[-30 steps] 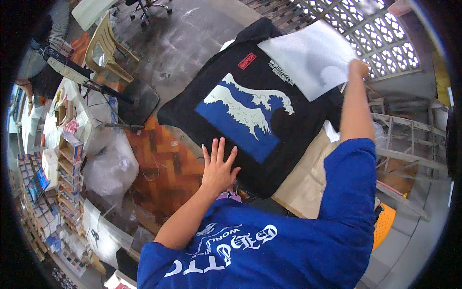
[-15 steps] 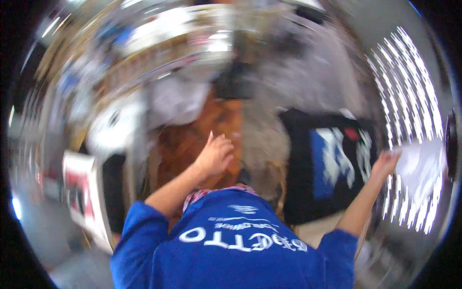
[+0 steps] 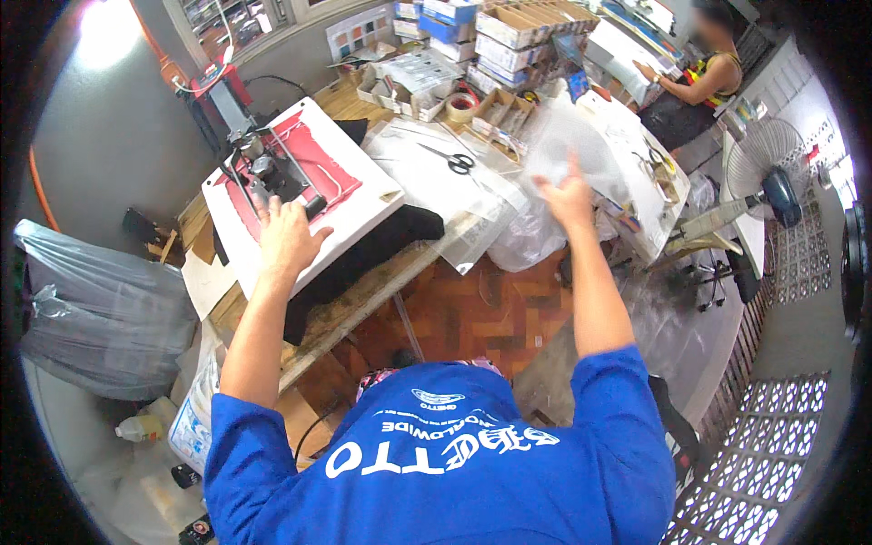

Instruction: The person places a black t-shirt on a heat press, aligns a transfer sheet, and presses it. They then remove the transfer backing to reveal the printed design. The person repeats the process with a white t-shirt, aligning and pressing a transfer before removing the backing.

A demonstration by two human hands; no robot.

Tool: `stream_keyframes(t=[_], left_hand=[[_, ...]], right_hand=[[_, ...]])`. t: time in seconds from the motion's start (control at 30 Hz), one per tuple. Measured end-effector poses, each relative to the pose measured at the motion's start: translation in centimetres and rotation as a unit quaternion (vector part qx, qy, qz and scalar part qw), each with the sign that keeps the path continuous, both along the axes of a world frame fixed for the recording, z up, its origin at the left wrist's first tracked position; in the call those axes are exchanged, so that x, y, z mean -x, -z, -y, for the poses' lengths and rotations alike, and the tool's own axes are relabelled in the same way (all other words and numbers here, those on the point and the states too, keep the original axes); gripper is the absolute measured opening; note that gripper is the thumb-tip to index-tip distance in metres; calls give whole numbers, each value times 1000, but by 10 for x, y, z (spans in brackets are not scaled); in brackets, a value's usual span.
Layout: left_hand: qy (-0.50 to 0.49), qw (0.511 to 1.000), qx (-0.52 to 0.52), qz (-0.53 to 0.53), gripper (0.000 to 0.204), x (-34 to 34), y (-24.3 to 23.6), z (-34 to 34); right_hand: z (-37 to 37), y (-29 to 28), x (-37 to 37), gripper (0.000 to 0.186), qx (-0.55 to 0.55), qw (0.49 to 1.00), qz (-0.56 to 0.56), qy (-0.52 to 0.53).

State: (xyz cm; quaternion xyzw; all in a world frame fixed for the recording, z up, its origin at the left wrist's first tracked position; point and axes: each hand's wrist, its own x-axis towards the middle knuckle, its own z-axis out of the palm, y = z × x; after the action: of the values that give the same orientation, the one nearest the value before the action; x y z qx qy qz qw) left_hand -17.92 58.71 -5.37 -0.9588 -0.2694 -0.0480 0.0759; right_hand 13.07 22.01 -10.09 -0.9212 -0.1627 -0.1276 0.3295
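Just past the black cloth point(image 3: 404, 234) at the bench's point(image 3: 338, 324) front edge, my left hand point(image 3: 291, 238) lies spread by the handle point(image 3: 316, 207) of the press point(image 3: 263, 165), contact unclear, while my right hand point(image 3: 569, 198) pinches a translucent sheet point(image 3: 570, 127) aloft off the bench's right end, best kept uncreased and level.

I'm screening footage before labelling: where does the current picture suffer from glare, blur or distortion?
Head view: glare from a bright light at upper left; head view: the right hand and nearby translucent sheet look softly blurred, the scissors crisper; head view: fisheye bending toward the dark rim.
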Motion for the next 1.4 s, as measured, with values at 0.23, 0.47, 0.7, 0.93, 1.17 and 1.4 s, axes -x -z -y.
stream_keyframes(t=[0.23, 0.47, 0.7, 0.93, 1.17, 1.4], left_hand=[[20, 988, 141, 68, 36, -7, -1, -16], [-68, 973, 214, -55, 25, -33, -9, -34], [-59, 955, 275, -91, 15, -48, -14, -44], [-80, 920, 357, -143, 16, -50, -15, -53], [-40, 921, 368, -122, 12, -51, -15, -58], [-9, 935, 337, -105, 16, -43, -6, -60]], right_hand=[[-201, 46, -29, 65, 376, 877, -56, -293], [-207, 134, -60, 36, 117, 929, -15, -350], [-173, 159, -140, 36, -309, 884, -302, -180], [-178, 169, -177, 35, 281, 944, -121, -121], [-203, 161, -167, 31, 18, 894, -408, -184], [-221, 169, -155, 32, 297, 899, -186, -264]])
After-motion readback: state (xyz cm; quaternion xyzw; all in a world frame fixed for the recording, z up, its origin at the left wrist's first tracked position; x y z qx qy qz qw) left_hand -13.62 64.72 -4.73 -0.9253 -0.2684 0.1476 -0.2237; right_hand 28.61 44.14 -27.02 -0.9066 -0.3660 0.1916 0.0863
